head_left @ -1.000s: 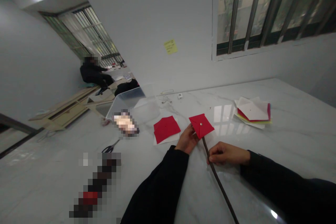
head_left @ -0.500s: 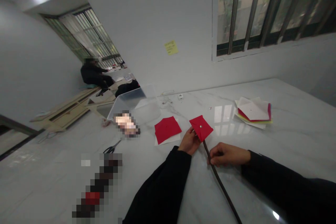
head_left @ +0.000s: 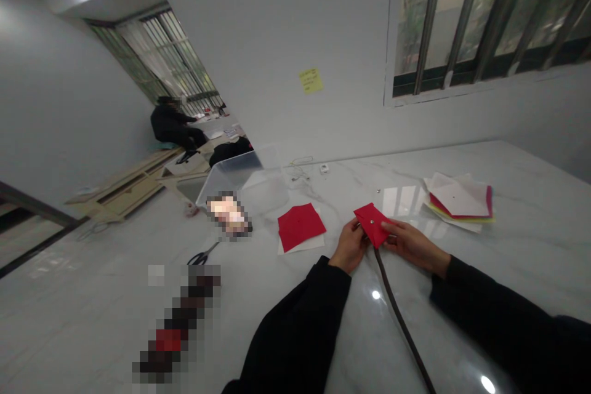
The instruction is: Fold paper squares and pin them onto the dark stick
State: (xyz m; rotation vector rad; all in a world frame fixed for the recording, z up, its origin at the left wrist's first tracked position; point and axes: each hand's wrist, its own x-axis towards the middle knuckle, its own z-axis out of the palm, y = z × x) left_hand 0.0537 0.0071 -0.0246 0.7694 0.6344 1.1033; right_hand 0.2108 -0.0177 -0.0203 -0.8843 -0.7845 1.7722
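Note:
A red paper pinwheel, its corners folded to a silvery pin at the centre, is held up over the white marbled table. My left hand grips it from the left and below, with some fingertips hidden behind the paper. From the right, my right hand pinches the paper's edge, thumb on top. A thin brown stick runs down from under the pinwheel toward the near edge of the view. Left of my left hand lie red paper sheets over a white sheet.
At right lies a stack of coloured and white paper. Scissors and a clear plastic box are at left. A small white plug sits near the wall. A person in dark clothes sits far off.
My right hand has left the stick and moved up to the pinwheel's right edge, where it now pinches the paper. My left hand still holds the pinwheel. The view has shifted slightly.

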